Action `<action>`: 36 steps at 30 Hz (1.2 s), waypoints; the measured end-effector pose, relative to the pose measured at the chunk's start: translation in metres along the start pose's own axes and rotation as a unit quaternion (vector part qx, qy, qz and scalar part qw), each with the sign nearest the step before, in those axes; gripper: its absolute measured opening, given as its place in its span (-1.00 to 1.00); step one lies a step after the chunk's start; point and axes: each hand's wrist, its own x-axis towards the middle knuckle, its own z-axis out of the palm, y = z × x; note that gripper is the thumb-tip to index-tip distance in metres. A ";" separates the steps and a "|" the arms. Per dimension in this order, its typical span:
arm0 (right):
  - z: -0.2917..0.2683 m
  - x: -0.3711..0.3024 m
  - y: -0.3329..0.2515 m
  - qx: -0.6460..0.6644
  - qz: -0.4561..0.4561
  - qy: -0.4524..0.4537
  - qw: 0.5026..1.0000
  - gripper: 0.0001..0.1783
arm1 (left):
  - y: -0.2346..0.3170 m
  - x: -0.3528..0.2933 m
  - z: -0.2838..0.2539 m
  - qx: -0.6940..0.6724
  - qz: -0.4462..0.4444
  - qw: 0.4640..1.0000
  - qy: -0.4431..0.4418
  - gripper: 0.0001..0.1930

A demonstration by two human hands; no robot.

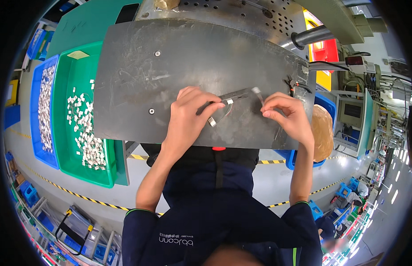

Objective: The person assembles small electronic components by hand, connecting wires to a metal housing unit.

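Note:
My left hand [187, 114] is closed in a pinch over the grey metal work plate [130, 88]. At its fingertips is a small wire harness with a white connector [230, 101]. Thin wires curve from there to a second white connector [212, 121] below the fingers. A slim grey metal strip [237, 94] extends rightward beside that hand; whether the fingers touch it, I cannot tell. To the right, my right hand [286, 111] pinches a short cable, whose white connector [256, 90] points up and left.
Left of the plate stand a green bin [64, 146] and a blue bin [35, 115], both holding many small white connectors. Pliers [292, 86] lie at the plate's right edge. Beyond are a perforated metal bed [223, 11] and a brown-wrapped bundle [322, 133] in a blue crate.

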 end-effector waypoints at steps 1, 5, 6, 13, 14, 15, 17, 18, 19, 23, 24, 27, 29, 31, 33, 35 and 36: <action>0.004 -0.001 0.003 0.000 0.001 0.002 1.000 -0.87 | 0.001 0.001 0.001 -0.001 0.001 1.000 -0.001 -0.87; 0.040 0.012 0.011 0.188 0.011 0.105 0.976 -0.92 | 0.005 0.000 -0.001 -0.001 -0.018 1.000 0.005 -0.88; 0.045 0.016 0.016 0.109 -0.035 0.147 0.982 -0.91 | 0.005 0.000 0.000 -0.003 -0.027 1.000 0.005 -0.88; 0.069 0.030 0.014 -0.050 -0.130 0.205 0.969 -0.84 | 0.005 -0.002 0.000 -0.011 -0.030 0.999 0.003 -0.88; 0.069 0.031 0.013 -0.089 -0.146 0.215 0.962 -0.84 | 0.004 -0.002 0.000 -0.010 -0.026 1.000 0.003 -0.88; 0.069 0.032 0.012 -0.126 -0.162 0.225 0.952 -0.84 | 0.004 -0.002 0.000 -0.008 -0.022 1.000 0.003 -0.88; 0.068 0.031 0.010 -0.136 -0.156 0.229 0.951 -0.84 | 0.005 -0.002 -0.002 -0.003 -0.025 1.000 -0.001 -0.88; 0.067 0.031 0.010 -0.146 -0.150 0.236 0.949 -0.83 | 0.005 -0.002 -0.003 0.002 -0.027 1.000 -0.005 -0.88; 0.069 0.031 0.009 -0.145 -0.151 0.235 0.949 -0.83 | 0.005 -0.002 -0.003 0.003 -0.028 1.000 -0.004 -0.88; 0.069 0.028 0.012 -0.122 -0.110 0.221 0.961 -0.80 | 0.004 -0.001 0.000 -0.006 -0.022 1.000 0.002 -0.87; 0.069 0.029 0.011 -0.102 -0.084 0.208 0.969 -0.74 | 0.004 -0.002 0.000 -0.009 -0.026 1.000 0.007 -0.86; 0.064 0.024 -0.005 -0.114 -0.076 0.239 0.961 -0.50 | 0.003 -0.003 -0.001 -0.010 -0.028 0.999 0.017 -0.82; 0.058 0.016 0.008 -0.059 -0.068 0.223 0.971 -0.34 | 0.001 -0.005 0.002 0.002 -0.010 1.000 0.018 -0.80; 0.055 0.016 0.013 -0.076 -0.126 0.186 0.971 -0.46 | 0.001 -0.005 0.003 0.014 0.010 1.000 0.016 -0.78; 0.053 0.018 0.013 -0.086 -0.119 0.168 0.975 -0.62 | 0.002 -0.002 0.003 0.020 0.027 0.999 0.000 -0.82; 0.052 0.026 0.016 -0.136 -0.138 0.118 0.974 -0.73 | 0.008 0.005 0.006 0.035 0.051 0.998 -0.006 -0.82; 0.053 0.030 0.011 -0.146 -0.168 0.116 0.968 -0.78 | 0.011 0.006 0.006 0.051 0.066 0.996 -0.011 -0.83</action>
